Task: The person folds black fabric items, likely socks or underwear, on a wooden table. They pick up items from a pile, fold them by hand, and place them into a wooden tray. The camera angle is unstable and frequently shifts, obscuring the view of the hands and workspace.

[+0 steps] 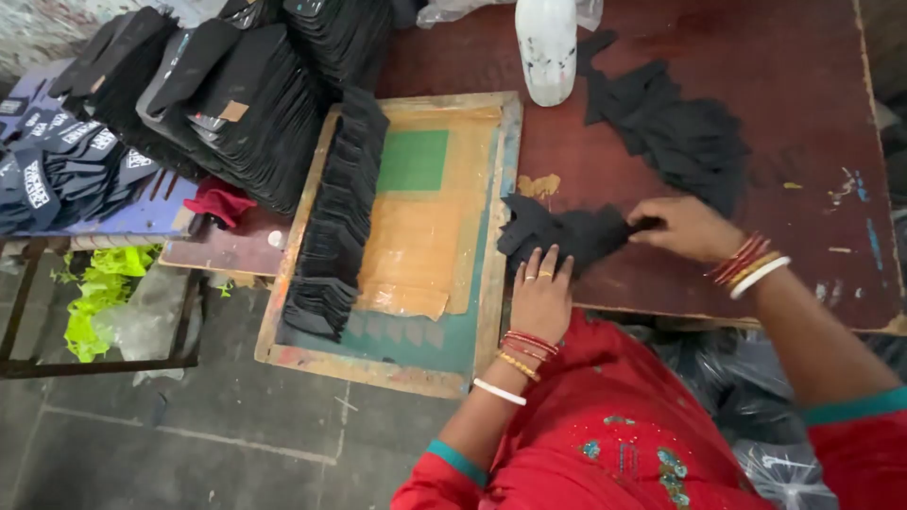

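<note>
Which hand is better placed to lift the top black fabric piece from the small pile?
Probably the right hand: its fingers already pinch the edge of the small pile of black fabric pieces. The left hand lies flat on the pile's near edge, holding it down.

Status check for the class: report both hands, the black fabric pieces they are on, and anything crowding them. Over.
Left hand flat on small black fabric pile. Right hand pinching the pile's edge. Printing screen frame close at left, white bottle behind.

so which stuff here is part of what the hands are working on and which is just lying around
In hand:
- small black fabric pile, under left hand
- black piece pinched by right hand

Lying about:
- white bottle
- screen frame
- row of black pieces
- red cloth
</note>
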